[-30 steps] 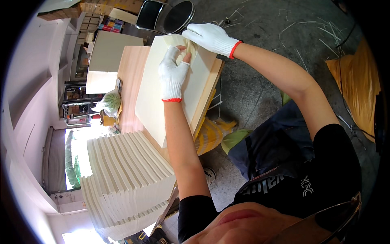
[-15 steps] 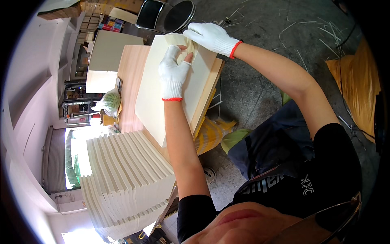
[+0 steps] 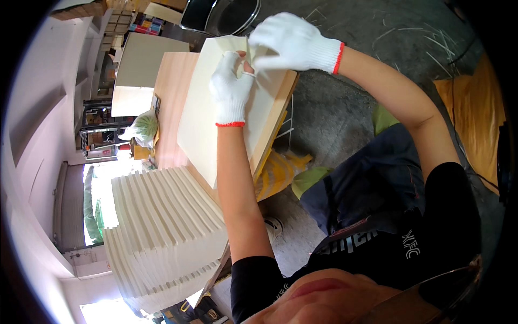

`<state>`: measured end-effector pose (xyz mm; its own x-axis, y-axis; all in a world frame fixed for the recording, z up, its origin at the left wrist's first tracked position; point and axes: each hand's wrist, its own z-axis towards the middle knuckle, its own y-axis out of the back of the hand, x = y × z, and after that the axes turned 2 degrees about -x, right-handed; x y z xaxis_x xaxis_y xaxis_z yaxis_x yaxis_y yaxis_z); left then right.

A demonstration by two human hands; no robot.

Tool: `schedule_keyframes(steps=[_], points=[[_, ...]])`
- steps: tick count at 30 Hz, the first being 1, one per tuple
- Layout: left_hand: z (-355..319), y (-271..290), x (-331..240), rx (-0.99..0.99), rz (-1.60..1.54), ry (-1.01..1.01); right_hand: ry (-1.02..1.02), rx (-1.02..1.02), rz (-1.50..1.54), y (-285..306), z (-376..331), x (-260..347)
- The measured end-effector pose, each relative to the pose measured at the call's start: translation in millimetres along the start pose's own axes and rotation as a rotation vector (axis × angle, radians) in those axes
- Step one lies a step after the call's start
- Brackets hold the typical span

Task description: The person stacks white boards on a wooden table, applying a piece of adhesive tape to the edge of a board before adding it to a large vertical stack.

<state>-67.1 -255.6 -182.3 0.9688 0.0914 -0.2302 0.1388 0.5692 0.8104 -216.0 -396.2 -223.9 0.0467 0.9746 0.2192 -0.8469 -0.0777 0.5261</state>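
Observation:
A cream board or sheet [image 3: 202, 124] lies on a wood-grain table near the top centre, with a raised flap or fold at its far end. My left hand [image 3: 231, 92] rests over it in a white knit glove with a red cuff. Its bare thumb and fingertip are curled at the flap and seem to pinch it, though the glove partly hides the contact. My right hand [image 3: 297, 44], gloved the same way, hovers at the sheet's far right corner. Its thumb is apart from its fingers, with nothing visible between them; motion blurs it a little.
A tall stack of cream boards [image 3: 167, 216] stands at the near left. A bagged green round thing [image 3: 144, 129] sits on the table [image 3: 171, 97] beyond. A black chair [image 3: 195, 13] and a round stool [image 3: 234, 16] stand at the far side. Yellow sacking [image 3: 475, 119] lies at right.
My right hand has come off the flap and moved slightly right, its fingers spreading. My left hand has stayed at the flap. The whole view has shifted a little.

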Motion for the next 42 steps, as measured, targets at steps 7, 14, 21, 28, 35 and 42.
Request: schedule_keyframes(steps=[7,14,21,28,35,42], points=[[-6.8,3.5,-21.3,-0.005,0.221,-0.022,0.106,0.208,-0.025,-27.1,-25.3,5.9],[-28.3,16.0,-26.2,0.225,0.585,0.185,0.059,0.211,-0.048,-26.6,-28.5,14.8],[-1.3,61.6,-11.9,0.126,0.523,0.407,0.088,0.130,0.018,-33.8,-30.1,7.5],[-39.4,205.7,37.1,-0.667,-0.229,0.515,0.103,0.271,-0.223,-15.4,-4.3,30.1],[-105.9,261.9,23.8,-1.056,-0.467,0.491,0.289,0.825,0.221,-54.6,45.3,217.0],[-126.9,283.0,47.9,-1.157,-0.549,0.441,0.198,0.630,0.158,-99.1,20.6,277.1]])
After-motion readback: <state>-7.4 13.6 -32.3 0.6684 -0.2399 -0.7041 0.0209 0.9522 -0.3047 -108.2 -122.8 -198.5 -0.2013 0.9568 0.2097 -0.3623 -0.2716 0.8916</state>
